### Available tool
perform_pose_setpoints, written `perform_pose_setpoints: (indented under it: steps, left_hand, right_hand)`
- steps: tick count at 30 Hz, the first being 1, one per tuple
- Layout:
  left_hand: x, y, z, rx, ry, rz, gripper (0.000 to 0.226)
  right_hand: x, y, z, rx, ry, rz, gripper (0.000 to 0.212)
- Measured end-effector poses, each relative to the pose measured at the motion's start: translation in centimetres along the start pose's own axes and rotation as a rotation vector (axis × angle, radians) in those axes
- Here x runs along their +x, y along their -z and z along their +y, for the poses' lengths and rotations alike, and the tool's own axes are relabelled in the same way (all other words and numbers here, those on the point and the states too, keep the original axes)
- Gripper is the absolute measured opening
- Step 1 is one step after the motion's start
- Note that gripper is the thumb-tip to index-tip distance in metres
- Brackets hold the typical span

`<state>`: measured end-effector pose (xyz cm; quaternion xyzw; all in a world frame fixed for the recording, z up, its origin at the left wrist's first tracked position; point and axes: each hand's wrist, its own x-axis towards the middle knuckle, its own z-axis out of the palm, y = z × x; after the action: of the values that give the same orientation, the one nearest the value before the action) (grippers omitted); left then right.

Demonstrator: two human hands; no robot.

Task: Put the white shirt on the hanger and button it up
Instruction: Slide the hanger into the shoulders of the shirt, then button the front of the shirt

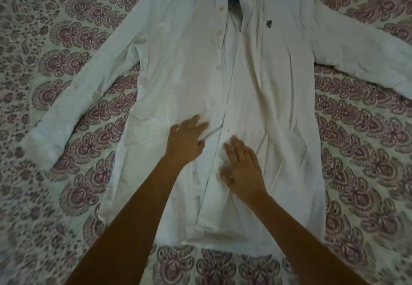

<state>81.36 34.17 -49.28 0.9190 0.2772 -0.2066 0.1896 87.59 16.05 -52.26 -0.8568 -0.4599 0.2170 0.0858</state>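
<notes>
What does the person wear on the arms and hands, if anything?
The left forearm and right forearm are bare up to the picture's edge: no sleeves show. The left hand and the right hand wear no gloves, and no watch or bracelet shows at either wrist. Blur could hide a thin ring.

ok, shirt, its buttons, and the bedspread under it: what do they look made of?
White shirt: thin woven cloth, probably cotton, matte; it lies limp with soft creases.
Buttons: small pale discs, likely plastic; too blurred to judge sheen.
Bedspread: matte printed fabric, possibly cotton, with a maroon floral pattern and slight rumpling.
</notes>
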Motion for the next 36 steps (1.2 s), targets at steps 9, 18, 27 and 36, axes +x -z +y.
perform_pose_setpoints:
  steps: [9,18,27,36]
  left_hand:
    - [-13.7,-7.0,-1.2,0.008,0.224,0.13,0.046]
    - [-17.3,-10.3,0.8,-0.068,-0.099,0.166,0.049]
    - [-18.0,-10.7,-0.6,-0.064,-0.241,0.014,0.06]
    - [-18.7,-8.4,-0.8,-0.439,-0.054,0.121,0.028]
  right_hand:
    - [-11.9,-4.5,-3.2,-0.155,0.185,-0.157,0.097]
    - [-11.1,-4.3,-4.0,-0.219,0.21,0.038,0.032]
    - [-11.9,-4.8,-3.9,-0.32,0.2,-0.1,0.055]
    - [-12.5,-2.2,-4.2,-0.02,0.254,0.075,0.037]
